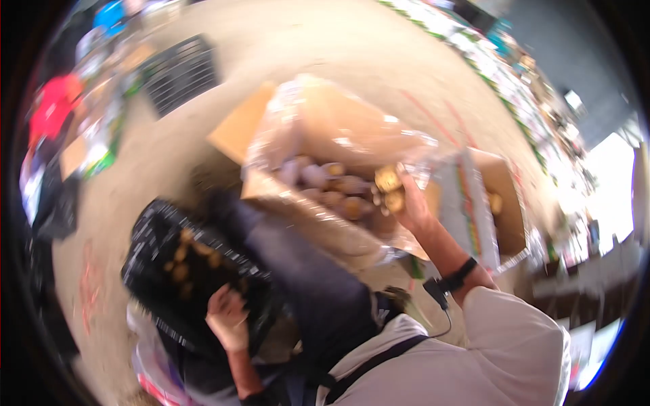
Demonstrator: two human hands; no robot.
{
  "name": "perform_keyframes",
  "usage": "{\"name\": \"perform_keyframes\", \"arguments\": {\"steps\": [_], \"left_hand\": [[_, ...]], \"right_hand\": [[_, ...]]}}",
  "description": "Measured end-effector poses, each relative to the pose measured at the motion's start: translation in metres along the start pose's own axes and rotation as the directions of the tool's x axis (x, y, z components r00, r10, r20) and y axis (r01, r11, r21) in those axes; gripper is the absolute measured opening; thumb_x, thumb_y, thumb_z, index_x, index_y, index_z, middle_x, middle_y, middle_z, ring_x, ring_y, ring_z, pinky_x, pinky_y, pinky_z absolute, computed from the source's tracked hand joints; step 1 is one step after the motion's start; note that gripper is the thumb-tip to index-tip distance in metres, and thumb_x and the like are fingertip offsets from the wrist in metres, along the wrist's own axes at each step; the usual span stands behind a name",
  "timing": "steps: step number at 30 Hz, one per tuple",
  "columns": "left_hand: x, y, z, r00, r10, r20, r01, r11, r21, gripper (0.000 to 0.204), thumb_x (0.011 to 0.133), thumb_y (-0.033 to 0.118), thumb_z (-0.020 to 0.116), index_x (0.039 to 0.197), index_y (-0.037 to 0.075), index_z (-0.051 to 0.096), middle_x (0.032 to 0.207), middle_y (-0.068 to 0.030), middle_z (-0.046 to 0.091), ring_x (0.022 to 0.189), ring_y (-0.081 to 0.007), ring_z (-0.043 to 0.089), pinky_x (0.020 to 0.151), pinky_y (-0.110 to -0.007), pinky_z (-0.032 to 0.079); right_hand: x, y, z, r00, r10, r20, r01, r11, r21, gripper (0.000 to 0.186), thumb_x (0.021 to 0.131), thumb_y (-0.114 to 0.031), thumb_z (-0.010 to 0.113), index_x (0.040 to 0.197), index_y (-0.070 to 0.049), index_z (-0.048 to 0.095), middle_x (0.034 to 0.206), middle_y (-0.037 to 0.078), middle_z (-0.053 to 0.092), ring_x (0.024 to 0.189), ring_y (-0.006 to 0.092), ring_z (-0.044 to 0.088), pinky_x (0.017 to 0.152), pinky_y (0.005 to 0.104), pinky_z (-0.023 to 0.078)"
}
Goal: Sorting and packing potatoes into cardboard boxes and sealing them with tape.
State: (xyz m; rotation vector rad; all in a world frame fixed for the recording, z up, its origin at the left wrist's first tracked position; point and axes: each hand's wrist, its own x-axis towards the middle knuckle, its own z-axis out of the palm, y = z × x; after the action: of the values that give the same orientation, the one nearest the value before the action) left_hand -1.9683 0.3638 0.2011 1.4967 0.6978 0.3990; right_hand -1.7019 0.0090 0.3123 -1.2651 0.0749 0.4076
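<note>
While the whole view is smeared with motion blur, these lines keep to what shows clearly.

Right hand: your right hand [411, 203] is raised over the near right corner of the cardboard box [325, 169], fingers [399, 181] closed around two small yellowish-brown potatoes [391, 189].
Left hand: your left hand [227, 314] rests on the near rim of the black plastic crate [156, 237], fingers curled loosely over the edge; whether they grip it or only touch it, you cannot tell.
Box: it is lined with a clear plastic bag [352, 135] and holds a heap of brownish potatoes, one flap folded out to the left.
Crate: it sits at your lower left on the floor [305, 47], with a few yellowish pieces lying inside.
Between them: your dark trouser leg [305, 284] crosses from the crate toward the box.
Right side: a second open carton [504, 203] stands just beside the box.
Far left: another black crate [181, 73] lies well apart on the floor.
Wrist: a dark band [460, 276] with a thin cable sits on your right wrist.
</note>
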Motion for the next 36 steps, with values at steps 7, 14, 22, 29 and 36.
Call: {"name": "perform_keyframes", "arguments": {"steps": [7,14,22,29,36], "left_hand": [[-0.006,-0.072,-0.05,0.961,-0.27,-0.051,0.275,0.935,0.226,0.025,0.089,0.007,0.064,0.111,-0.006,0.062,0.09,-0.0114,0.068,0.066,-0.0137,0.065,0.048,-0.025,0.054],[0.025,-0.095,-0.051,0.965,-0.214,-0.149,0.253,0.907,0.337,0.024,0.082,0.012,0.071,0.098,-0.006,0.068,0.083,-0.0144,0.072,0.068,-0.0171,0.068,0.057,-0.031,0.054],[0.077,-0.16,-0.102,0.927,-0.107,-0.358,0.326,0.703,0.632,0.049,0.075,0.019,0.072,0.115,-0.008,0.062,0.111,-0.0263,0.066,0.1,-0.0356,0.067,0.087,-0.039,0.054],[0.171,-0.175,-0.082,0.903,-0.205,-0.377,0.408,0.682,0.607,0.055,0.077,0.021,0.071,0.121,-0.009,0.057,0.125,-0.0286,0.059,0.118,-0.0393,0.056,0.101,-0.041,0.045],[0.222,-0.274,-0.126,0.862,-0.323,-0.391,0.498,0.392,0.773,0.037,0.08,0.029,0.072,0.089,-0.007,0.069,0.097,-0.0262,0.068,0.09,-0.0405,0.067,0.081,-0.044,0.053]], "right_hand": [[-0.021,-0.064,-0.241,0.665,-0.351,-0.659,0.272,0.936,-0.225,0.052,0.09,-0.055,0.062,0.112,-0.008,0.062,0.087,0.01,0.065,0.062,0.0191,0.063,0.049,0.0313,0.049],[-0.066,-0.108,-0.423,0.459,-0.809,-0.368,-0.697,-0.071,-0.714,0.055,0.093,-0.041,0.06,0.123,0.005,0.062,0.103,0.018,0.071,0.097,0.0266,0.069,0.079,0.0388,0.056],[0.03,0.053,0.068,0.904,-0.317,0.286,0.344,0.145,-0.928,0.034,0.087,-0.017,0.067,0.118,-0.002,0.062,0.112,0.016,0.064,0.107,0.0302,0.061,0.095,0.0406,0.046],[0.057,0.128,0.192,0.603,-0.141,0.785,0.797,0.082,-0.598,0.031,0.076,-0.01,0.073,0.104,-0.003,0.063,0.104,0.015,0.064,0.106,0.0354,0.061,0.093,0.0446,0.047],[0.071,0.137,0.198,0.691,-0.131,0.711,0.721,0.193,-0.665,0.023,0.073,-0.004,0.067,0.096,-0.002,0.062,0.099,0.015,0.065,0.1,0.0363,0.064,0.093,0.0472,0.048]]}}
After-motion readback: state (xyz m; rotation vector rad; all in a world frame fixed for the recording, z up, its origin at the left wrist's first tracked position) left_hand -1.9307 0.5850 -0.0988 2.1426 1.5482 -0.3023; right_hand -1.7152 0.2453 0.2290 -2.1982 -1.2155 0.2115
